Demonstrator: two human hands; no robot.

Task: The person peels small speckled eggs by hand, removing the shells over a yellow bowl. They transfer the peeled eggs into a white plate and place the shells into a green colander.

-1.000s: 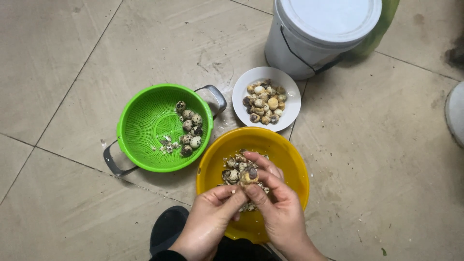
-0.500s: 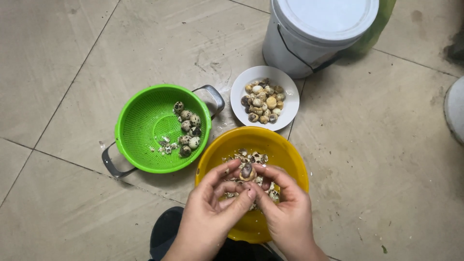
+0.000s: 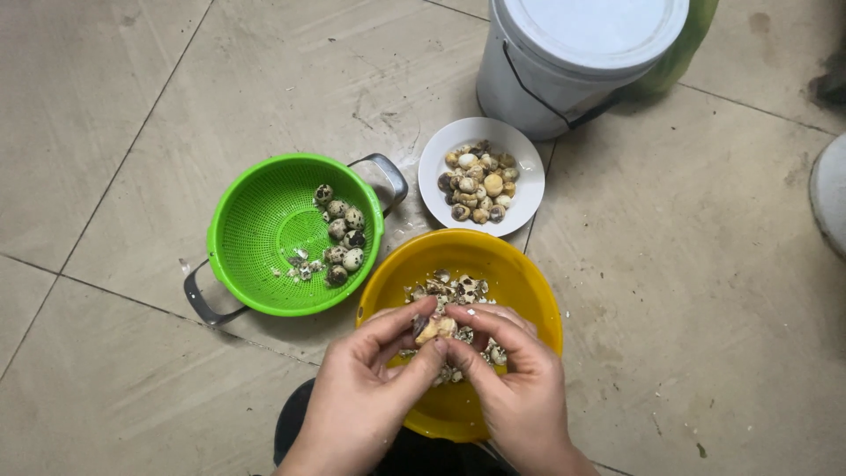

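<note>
My left hand [image 3: 370,388] and my right hand [image 3: 515,379] meet over a yellow bowl [image 3: 529,282] and pinch one small quail egg [image 3: 436,328] between their fingertips; its speckled shell is partly off. Shell bits [image 3: 458,289] lie in the yellow bowl under my fingers. A green colander [image 3: 256,238] with metal handles stands to the left and holds several speckled eggs [image 3: 342,234]. Beyond the yellow bowl a white plate [image 3: 520,207] carries several eggs [image 3: 478,181].
A white lidded bucket [image 3: 573,53] with a wire handle stands at the top on the tiled floor [image 3: 705,264]. A pale rounded object [image 3: 830,189] pokes in at the right edge. A dark shoe [image 3: 295,423] shows below my hands.
My hands have drawn closer together over the yellow bowl, and more shell has come off the egg held between my fingertips.
</note>
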